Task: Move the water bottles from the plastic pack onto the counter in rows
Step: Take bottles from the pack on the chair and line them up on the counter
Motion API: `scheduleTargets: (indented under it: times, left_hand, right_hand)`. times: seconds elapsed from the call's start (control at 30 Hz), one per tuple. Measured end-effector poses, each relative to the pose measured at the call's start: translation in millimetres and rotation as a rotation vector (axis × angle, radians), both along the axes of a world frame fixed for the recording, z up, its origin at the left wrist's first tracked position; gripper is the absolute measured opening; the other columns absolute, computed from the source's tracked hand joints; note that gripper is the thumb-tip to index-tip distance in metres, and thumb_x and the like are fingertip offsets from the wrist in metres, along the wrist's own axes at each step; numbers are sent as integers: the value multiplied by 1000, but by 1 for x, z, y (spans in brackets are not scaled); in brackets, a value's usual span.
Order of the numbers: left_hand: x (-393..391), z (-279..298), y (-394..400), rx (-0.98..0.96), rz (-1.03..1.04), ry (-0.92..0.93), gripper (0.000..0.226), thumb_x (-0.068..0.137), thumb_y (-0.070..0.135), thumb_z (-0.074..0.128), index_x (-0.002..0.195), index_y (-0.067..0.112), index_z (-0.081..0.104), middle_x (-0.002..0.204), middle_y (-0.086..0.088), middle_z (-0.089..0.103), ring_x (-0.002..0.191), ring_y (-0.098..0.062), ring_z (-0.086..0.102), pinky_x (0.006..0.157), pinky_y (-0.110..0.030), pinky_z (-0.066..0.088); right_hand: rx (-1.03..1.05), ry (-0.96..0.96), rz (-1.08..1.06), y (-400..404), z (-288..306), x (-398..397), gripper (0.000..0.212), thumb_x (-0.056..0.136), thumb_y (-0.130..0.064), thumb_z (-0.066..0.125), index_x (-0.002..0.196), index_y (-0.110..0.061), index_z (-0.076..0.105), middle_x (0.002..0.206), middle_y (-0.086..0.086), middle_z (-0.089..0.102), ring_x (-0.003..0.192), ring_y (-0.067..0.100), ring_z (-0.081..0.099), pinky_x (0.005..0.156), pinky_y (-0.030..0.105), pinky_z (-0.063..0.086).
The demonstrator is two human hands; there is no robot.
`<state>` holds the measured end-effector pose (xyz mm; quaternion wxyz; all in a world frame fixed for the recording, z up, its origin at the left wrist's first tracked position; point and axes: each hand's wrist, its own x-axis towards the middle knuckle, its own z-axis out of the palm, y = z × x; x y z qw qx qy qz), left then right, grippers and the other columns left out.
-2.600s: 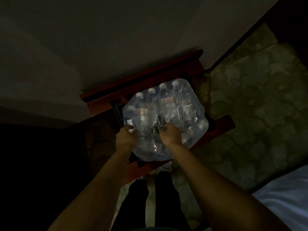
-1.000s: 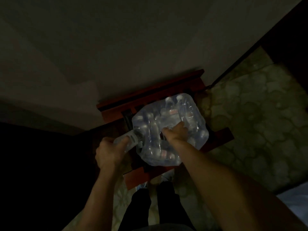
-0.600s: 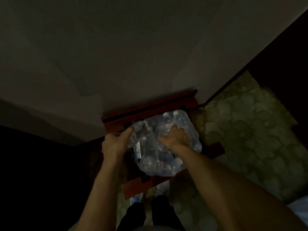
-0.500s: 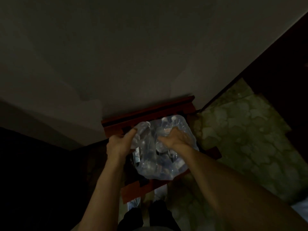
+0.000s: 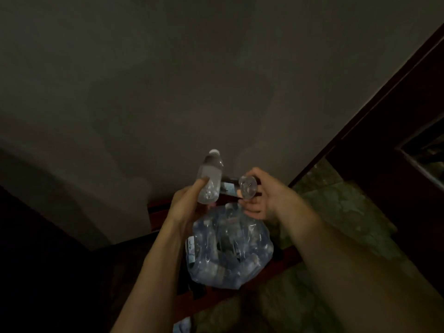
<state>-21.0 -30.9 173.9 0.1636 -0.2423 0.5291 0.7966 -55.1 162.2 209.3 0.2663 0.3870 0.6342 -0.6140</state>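
Transfer step in hand: left hand [image 5: 186, 203] grips an upright clear plastic water bottle [image 5: 209, 177], right hand [image 5: 260, 195] grips a second clear bottle [image 5: 248, 187] base-toward-camera, both above the torn clear plastic pack [image 5: 230, 251] on the red-brown wooden stand [image 5: 156, 212]; next, probably, set them upright on a counter, not identifiable here.

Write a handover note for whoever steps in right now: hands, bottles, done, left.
Left hand: holds one bottle upright, cap up, lifted above the pack.
Right hand: its grip is on a second bottle, base end facing the camera.
Pack: torn open, more bottles inside, resting on the red wooden stand.
Done: two bottles pulled out, both in the air.
Left: set these two down on the counter, not visible in this dim view, then move the remaining bottles into rows.
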Motion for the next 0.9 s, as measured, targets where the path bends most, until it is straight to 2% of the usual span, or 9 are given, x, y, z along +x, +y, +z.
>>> scheduleTargets:
  times: [0.13, 0.23, 0.3, 0.37, 0.47, 0.53, 0.67, 0.8, 0.9]
  left_hand:
    - [12, 32, -10, 27, 35, 137, 30, 91, 23, 69, 111, 1, 71, 86, -13, 78, 67, -18, 73, 52, -22, 55]
    - [31, 52, -23, 55, 36, 255, 28, 93, 18, 63, 116, 1, 67, 88, -14, 75, 74, -20, 70, 54, -22, 55]
    - [46, 65, -32, 84, 45, 332, 31, 94, 21, 62, 117, 1, 67, 97, -18, 69, 80, -24, 63, 62, -25, 57]
    - [64, 78, -41, 61, 38, 417, 30, 95, 19, 58, 121, 7, 66, 105, -14, 74, 90, -24, 70, 77, -32, 58]
    - [90, 104, -54, 8, 22, 513, 34, 93, 9, 55, 127, 12, 62, 117, -17, 73, 102, -27, 71, 91, -41, 56]
    - [107, 123, -60, -44, 24, 575, 43, 85, 8, 61, 128, 16, 61, 117, -14, 73, 101, -25, 72, 87, -37, 58]
    - [137, 157, -75, -139, 83, 681, 48, 73, 11, 69, 120, 22, 62, 105, -4, 77, 91, -16, 75, 66, -22, 57]
    - [152, 181, -98, -259, 159, 731, 52, 66, 17, 74, 115, 28, 61, 99, -1, 77, 89, -12, 75, 65, -18, 55]
    - [163, 196, -118, -321, 193, 766, 58, 61, 22, 76, 117, 28, 59, 97, 4, 77, 90, -9, 74, 68, -22, 56]
  right_hand:
    - [-283, 99, -154, -26, 13, 22, 62, 61, -40, 74, 115, -13, 66, 96, 12, 71, 64, 26, 73, 71, 36, 54]
    - [-450, 231, -205, -50, 24, 44, 53, 68, -40, 72, 111, -11, 67, 100, 12, 69, 75, 27, 68, 76, 37, 54]
    - [-542, 325, -200, -63, 32, 62, 50, 68, -39, 71, 109, -11, 69, 104, 12, 70, 81, 26, 65, 80, 36, 53]
    - [-627, 430, -161, -74, 41, 79, 49, 70, -39, 68, 112, -15, 71, 107, 11, 70, 86, 26, 63, 81, 35, 51]
    - [-781, 587, -83, -90, 59, 102, 29, 83, -36, 56, 102, -20, 70, 91, 10, 68, 73, 21, 63, 70, 33, 49]
    - [-818, 667, -20, -99, 73, 114, 29, 87, -36, 50, 94, -20, 74, 91, 11, 67, 72, 21, 62, 70, 34, 48]
    - [-818, 801, 100, -122, 101, 134, 32, 89, -33, 47, 89, -28, 79, 97, 12, 70, 81, 23, 63, 78, 36, 46]
    - [-878, 897, 151, -145, 125, 150, 33, 79, -27, 58, 109, -28, 72, 95, 14, 68, 82, 26, 63, 77, 38, 49]
    - [-859, 976, 219, -167, 148, 157, 34, 78, -23, 58, 109, -29, 69, 100, 12, 69, 84, 25, 65, 73, 37, 51]
